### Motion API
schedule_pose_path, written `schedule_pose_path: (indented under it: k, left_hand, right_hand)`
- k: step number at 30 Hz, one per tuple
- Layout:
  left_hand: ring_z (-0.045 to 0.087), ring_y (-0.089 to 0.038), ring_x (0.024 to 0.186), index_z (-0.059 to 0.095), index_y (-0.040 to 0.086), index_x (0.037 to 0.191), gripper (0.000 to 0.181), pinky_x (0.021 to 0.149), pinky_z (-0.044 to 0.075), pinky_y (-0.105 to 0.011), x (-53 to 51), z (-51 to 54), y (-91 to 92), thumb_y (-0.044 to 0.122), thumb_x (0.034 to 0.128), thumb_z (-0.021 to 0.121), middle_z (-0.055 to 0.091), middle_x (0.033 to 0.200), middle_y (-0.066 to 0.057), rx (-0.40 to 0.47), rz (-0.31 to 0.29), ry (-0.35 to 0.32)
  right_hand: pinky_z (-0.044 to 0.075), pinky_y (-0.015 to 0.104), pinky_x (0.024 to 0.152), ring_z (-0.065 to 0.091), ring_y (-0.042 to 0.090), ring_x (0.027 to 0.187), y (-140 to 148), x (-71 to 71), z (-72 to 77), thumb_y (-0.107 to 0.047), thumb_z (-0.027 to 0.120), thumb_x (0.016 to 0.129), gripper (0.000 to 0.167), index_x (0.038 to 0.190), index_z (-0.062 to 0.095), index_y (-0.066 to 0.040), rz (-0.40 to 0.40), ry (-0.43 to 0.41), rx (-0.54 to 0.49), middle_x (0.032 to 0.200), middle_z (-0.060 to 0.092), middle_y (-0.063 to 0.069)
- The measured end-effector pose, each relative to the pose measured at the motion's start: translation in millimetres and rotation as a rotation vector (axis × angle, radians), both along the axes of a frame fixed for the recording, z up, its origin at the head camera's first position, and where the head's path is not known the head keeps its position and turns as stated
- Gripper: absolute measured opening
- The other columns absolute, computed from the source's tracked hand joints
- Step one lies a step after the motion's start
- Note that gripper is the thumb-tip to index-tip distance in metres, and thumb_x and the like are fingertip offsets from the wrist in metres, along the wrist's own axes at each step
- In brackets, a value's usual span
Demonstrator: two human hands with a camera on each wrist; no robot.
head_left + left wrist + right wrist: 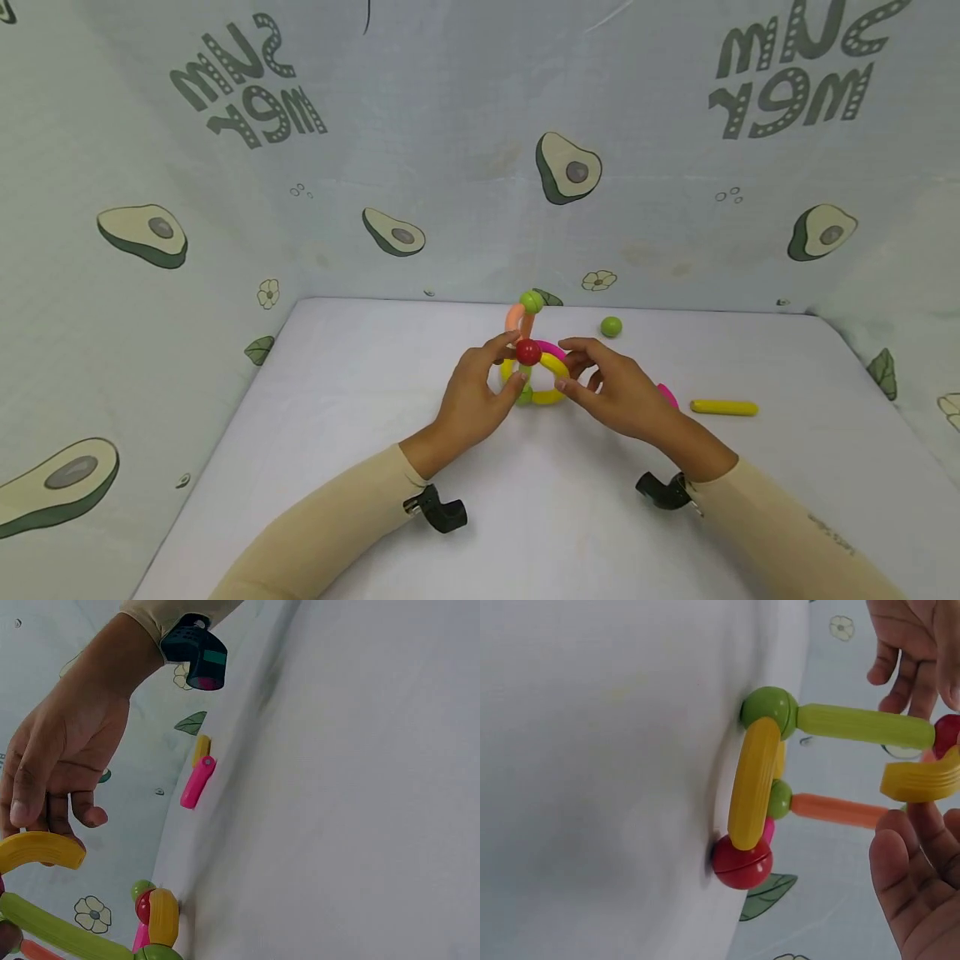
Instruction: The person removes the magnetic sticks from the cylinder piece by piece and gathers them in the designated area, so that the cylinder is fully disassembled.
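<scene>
Beige sleeves (337,517) reach in from the near side over a white table (360,375). On its middle stands a partly joined toy frame (547,397): a lower yellow arc (754,784) links a low green ball (769,710) and a low red ball (741,864), and a light green rod (866,725) rises to an upper red ball (528,352). The left hand (474,387) has thumb and forefinger curved about that upper ball; the right hand (628,396) curls fingertips behind an upper yellow arc (922,780), whose visible end looks unjoined, so this corner seems unfinished. To the right, a pink piece (667,396) and a yellow stick (724,407) lie unused. Farther back, an orange rod (838,809) meets a top green ball (531,301), apparently done. A loose green ball (611,326) sits unattached near the far edge, before an avocado-print cloth (450,125).
</scene>
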State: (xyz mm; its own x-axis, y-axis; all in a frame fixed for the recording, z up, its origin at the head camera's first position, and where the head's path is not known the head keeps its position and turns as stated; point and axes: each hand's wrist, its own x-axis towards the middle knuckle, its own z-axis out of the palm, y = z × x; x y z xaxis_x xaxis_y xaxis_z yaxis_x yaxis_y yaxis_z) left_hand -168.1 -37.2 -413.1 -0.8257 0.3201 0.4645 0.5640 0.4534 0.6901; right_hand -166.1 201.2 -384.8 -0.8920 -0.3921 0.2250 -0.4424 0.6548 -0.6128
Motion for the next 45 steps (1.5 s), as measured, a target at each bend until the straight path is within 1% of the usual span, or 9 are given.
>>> schedule_pose_path:
  k: [2, 7, 12, 16, 23, 27, 31, 40, 45]
  left_hand:
    - [0.059, -0.029, 0.115, 0.048, 0.011, 0.150, 0.060, 0.095, 0.049, -0.044, -0.6, 0.5, 3.7, 0.018, 0.0967, 0.074, 0.066, 0.126, -0.006, -0.015, 0.005, -0.007]
    - [0.056, -0.021, 0.117, 0.051, 0.016, 0.150, 0.057, 0.095, 0.050, -0.038, -1.9, 0.8, 10.1, 0.023, 0.0977, 0.073, 0.067, 0.128, -0.003, -0.039, 0.011, -0.023]
    - [0.056, -0.018, 0.115, 0.058, 0.016, 0.145, 0.053, 0.095, 0.048, -0.037, -4.0, 1.3, 13.7, 0.024, 0.0956, 0.076, 0.069, 0.124, 0.000, -0.026, 0.036, 0.022]
    - [0.059, -0.018, 0.109, 0.063, 0.014, 0.140, 0.050, 0.094, 0.045, -0.040, -6.3, 1.5, 16.6, 0.022, 0.0931, 0.079, 0.072, 0.118, 0.000, -0.019, 0.066, 0.067]
    - [0.061, -0.017, 0.104, 0.065, 0.013, 0.137, 0.049, 0.093, 0.044, -0.040, -6.9, 1.6, 21.0, 0.019, 0.0910, 0.081, 0.073, 0.115, 0.000, -0.021, 0.091, 0.091]
    - [0.061, -0.017, 0.104, 0.064, 0.013, 0.137, 0.050, 0.093, 0.044, -0.040, -6.2, 1.7, 21.4, 0.018, 0.0908, 0.081, 0.073, 0.115, 0.000, -0.023, 0.092, 0.086]
    - [0.061, -0.017, 0.103, 0.064, 0.013, 0.137, 0.048, 0.093, 0.044, -0.040, -6.3, 1.4, 21.0, 0.021, 0.0923, 0.080, 0.073, 0.116, 0.000, -0.025, 0.091, 0.091]
    - [0.062, -0.018, 0.103, 0.064, 0.013, 0.137, 0.049, 0.091, 0.044, -0.040, -6.9, 2.1, 18.6, 0.022, 0.0923, 0.080, 0.073, 0.116, -0.001, -0.025, 0.090, 0.103]
    - [0.063, -0.019, 0.103, 0.065, 0.013, 0.136, 0.048, 0.091, 0.044, -0.041, -7.0, 3.7, 18.6, 0.022, 0.0916, 0.081, 0.073, 0.116, -0.001, -0.033, 0.095, 0.105]
  right_hand:
    - [0.058, 0.036, 0.079, 0.064, 0.018, 0.095, -3, 0.6, -0.2, -0.012, 0.078, 0.093, 0.055, 0.141, 0.052, -0.003, -0.002, 0.015, 0.015, 0.107, 0.070, 0.002]
    - [0.059, 0.042, 0.080, 0.064, 0.020, 0.094, -6, 1.3, 0.4, -0.007, 0.076, 0.093, 0.054, 0.140, 0.051, -0.002, -0.006, 0.037, 0.029, 0.107, 0.071, 0.006]
    - [0.058, 0.043, 0.080, 0.065, 0.021, 0.095, -6, 1.3, -0.7, -0.006, 0.075, 0.094, 0.053, 0.141, 0.050, -0.003, -0.001, 0.039, 0.023, 0.108, 0.071, 0.007]
    - [0.058, 0.039, 0.080, 0.066, 0.021, 0.096, -5, 1.2, -1.2, -0.007, 0.073, 0.095, 0.052, 0.142, 0.050, -0.007, 0.013, 0.027, 0.016, 0.109, 0.072, 0.006]
    - [0.056, 0.031, 0.074, 0.064, 0.015, 0.091, 2, 1.9, 2.4, -0.009, 0.074, 0.094, 0.059, 0.148, 0.051, -0.013, 0.121, -0.027, -0.030, 0.104, 0.070, -0.002]
    - [0.056, 0.031, 0.073, 0.062, 0.023, 0.096, 6, 2.0, 4.6, -0.012, 0.079, 0.090, 0.068, 0.151, 0.049, -0.011, 0.187, -0.077, -0.046, 0.104, 0.066, -0.005]
    - [0.056, 0.032, 0.073, 0.059, 0.028, 0.099, 7, 1.6, 4.8, -0.016, 0.084, 0.086, 0.079, 0.155, 0.045, -0.012, 0.216, -0.111, -0.030, 0.105, 0.063, -0.006]
    - [0.055, 0.033, 0.074, 0.059, 0.015, 0.094, 3, -0.9, 3.7, -0.027, 0.090, 0.081, 0.081, 0.150, 0.049, -0.012, 0.198, -0.092, -0.020, 0.103, 0.065, -0.007]
    - [0.055, 0.031, 0.073, 0.059, 0.020, 0.093, 0, -1.0, 3.9, -0.031, 0.093, 0.077, 0.080, 0.142, 0.052, -0.010, 0.159, -0.077, -0.021, 0.102, 0.064, -0.006]
